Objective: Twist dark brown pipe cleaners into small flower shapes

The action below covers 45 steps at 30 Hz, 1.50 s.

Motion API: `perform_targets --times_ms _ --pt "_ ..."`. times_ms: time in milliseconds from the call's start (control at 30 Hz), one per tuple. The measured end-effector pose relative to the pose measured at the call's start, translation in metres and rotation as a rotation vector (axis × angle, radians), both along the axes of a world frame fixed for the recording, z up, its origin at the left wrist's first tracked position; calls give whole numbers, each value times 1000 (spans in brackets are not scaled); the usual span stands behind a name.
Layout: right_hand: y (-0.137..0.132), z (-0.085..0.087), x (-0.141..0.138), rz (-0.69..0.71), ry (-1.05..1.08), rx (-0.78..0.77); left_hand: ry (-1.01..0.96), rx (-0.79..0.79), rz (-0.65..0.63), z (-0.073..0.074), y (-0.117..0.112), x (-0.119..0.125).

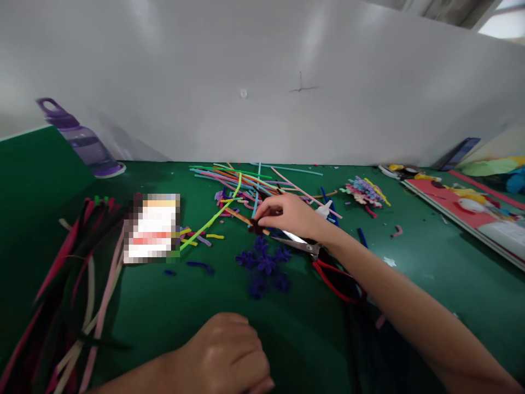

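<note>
Pinched in the fingertips of my right hand (pixel 285 213) is a dark brown fuzzy piece (pixel 256 226), perhaps pipe cleaner. It sits over a thin tan stick (pixel 237 215). Just below lies a purple pipe-cleaner flower shape (pixel 264 262), made of several small blossoms. Red-handled scissors (pixel 314 250) rest beneath my right wrist, blades pointing left. My left hand (pixel 229 355) is closed into a fist at the bottom edge, palm side hidden, so any contents cannot be seen. A yellow-green pipe cleaner (pixel 211 220) slants across the table left of my right hand.
Loose coloured pipe cleaners (pixel 229 178) lie at the back, with a pastel bundle (pixel 363 191) to their right. More long stems (pixel 92 284) fill the left side. A purple bottle (pixel 88 145) stands near the white partition (pixel 184 98). A red-covered book (pixel 459 202) lies far right.
</note>
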State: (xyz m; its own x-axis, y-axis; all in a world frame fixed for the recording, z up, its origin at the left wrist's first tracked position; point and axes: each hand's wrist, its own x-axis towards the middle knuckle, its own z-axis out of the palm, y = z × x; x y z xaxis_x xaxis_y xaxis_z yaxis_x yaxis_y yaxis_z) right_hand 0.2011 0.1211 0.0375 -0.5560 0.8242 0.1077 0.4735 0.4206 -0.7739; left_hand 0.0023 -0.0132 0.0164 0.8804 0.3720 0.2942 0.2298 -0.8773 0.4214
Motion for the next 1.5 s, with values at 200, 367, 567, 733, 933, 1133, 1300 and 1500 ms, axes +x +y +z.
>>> perform_targets --times_ms 200,367,567,733,933,1133,1300,1500 --pt "-24 0 -16 60 -333 158 -11 35 -45 1 -3 1" --pt "-39 16 -12 213 -606 253 -4 65 -50 0 -3 1" --pt "-42 10 -15 238 -744 226 47 78 -72 -3 -3 0" --pt "-43 4 -17 211 -768 244 45 81 -86 -5 -2 1" --pt "-40 12 -13 238 -736 259 39 83 -77 -4 -3 1" --pt "-46 21 -5 213 -806 349 -15 139 -74 -10 -2 0" --pt "-58 20 -17 246 -871 335 -8 162 -73 -11 -3 -1" --pt "-58 16 -20 264 -845 291 -2 174 -70 -8 -4 0"
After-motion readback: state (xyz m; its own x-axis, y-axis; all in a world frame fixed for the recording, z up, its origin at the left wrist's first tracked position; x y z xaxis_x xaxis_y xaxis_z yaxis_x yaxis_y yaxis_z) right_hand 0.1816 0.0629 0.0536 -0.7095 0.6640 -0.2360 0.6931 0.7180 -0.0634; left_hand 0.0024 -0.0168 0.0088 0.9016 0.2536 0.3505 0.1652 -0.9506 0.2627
